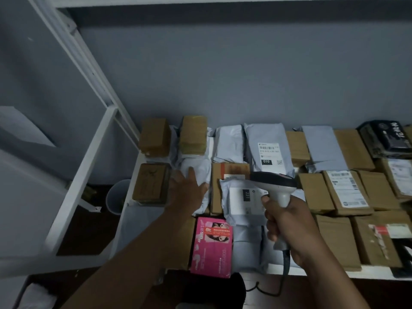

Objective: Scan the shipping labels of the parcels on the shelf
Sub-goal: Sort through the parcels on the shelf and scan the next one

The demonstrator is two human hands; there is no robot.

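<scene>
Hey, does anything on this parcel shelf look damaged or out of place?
One thing: the brown cardboard box at the front right has a torn, peeling red-and-white label. Also, the grey poly mailer under the handheld scanner lies askew across its neighbours. Nothing looks spilled.

pink box [211, 246]: bright pink, printed picture
mailer bag [266, 148], behind pink box: pale grey, white label
cardboard boxes [315, 192], right of it: brown
scanner [275, 186]: grey, dark head

Right hand [287, 221] grips a scanner [275, 186] over shelf parcels (left hand [186, 192] spread flat).
</scene>
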